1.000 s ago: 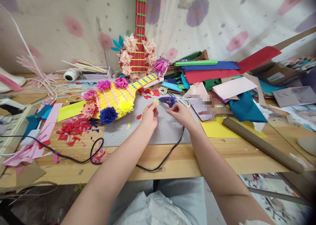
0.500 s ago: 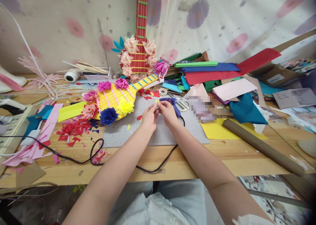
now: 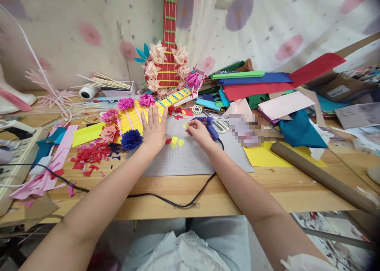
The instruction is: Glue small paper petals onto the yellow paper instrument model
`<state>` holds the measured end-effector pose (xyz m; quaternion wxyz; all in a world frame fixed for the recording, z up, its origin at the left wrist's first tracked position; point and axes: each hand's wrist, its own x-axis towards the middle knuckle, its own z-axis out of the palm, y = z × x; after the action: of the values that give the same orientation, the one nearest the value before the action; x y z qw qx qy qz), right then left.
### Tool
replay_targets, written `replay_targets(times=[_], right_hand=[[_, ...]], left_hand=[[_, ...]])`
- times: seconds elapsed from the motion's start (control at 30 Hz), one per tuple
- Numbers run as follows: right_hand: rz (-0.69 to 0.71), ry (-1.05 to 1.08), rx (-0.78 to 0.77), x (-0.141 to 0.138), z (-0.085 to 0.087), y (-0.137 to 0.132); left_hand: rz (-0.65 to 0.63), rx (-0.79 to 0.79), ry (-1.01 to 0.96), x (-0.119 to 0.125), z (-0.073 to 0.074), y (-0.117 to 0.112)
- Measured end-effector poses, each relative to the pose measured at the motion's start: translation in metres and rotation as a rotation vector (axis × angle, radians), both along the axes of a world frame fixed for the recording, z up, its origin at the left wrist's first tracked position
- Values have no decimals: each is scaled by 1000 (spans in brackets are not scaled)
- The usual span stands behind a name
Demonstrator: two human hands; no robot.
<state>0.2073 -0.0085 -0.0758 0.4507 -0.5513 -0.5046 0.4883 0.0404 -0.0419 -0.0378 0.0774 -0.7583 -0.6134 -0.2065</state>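
Observation:
My left hand (image 3: pixel 154 128) is open, its fingers spread over the lower right of a yellow paper guitar (image 3: pixel 127 118). It covers the place where a yellow paper flower sits; whether it presses on it I cannot tell. My right hand (image 3: pixel 199 131) is closed in a pinch on a small yellow paper petal (image 3: pixel 185 125), above the grey cutting mat (image 3: pixel 190 160). Several loose yellow petals (image 3: pixel 175 141) lie on the mat between the hands, beside a red scrap (image 3: pixel 168 141). A blue glue gun (image 3: pixel 212 130) rests just behind my right hand.
A red paper guitar (image 3: pixel 168 69) leans at the back. Scissors (image 3: pixel 222 125) and a white ring (image 3: pixel 196 109) lie near the glue gun. Coloured paper (image 3: pixel 252 90) and a brown roll (image 3: pixel 320 176) fill the right. Red scraps (image 3: pixel 90 156) are left; a black cord (image 3: pixel 166 199) crosses the front.
My hands, together over the mat before, have parted. The left has moved left onto the yellow guitar with fingers spread. Several yellow petals now show on the mat.

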Motion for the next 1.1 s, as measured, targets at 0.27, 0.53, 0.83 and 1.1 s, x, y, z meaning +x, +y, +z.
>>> replay_targets(times=[0.27,0.53,0.83,1.1], right_hand=[[183,-44,59,-10,-1,5],[396,6,18,-40,8,15],[411,-40,5,-71,15,21],[424,-118,14,-77,19,25]], left_hand=[[92,-7,-82,-8,13,6],[188,-87,-196,-37,16,16],[165,-86,-248,-51,12,18],[161,-96,-273,-54,10,18]])
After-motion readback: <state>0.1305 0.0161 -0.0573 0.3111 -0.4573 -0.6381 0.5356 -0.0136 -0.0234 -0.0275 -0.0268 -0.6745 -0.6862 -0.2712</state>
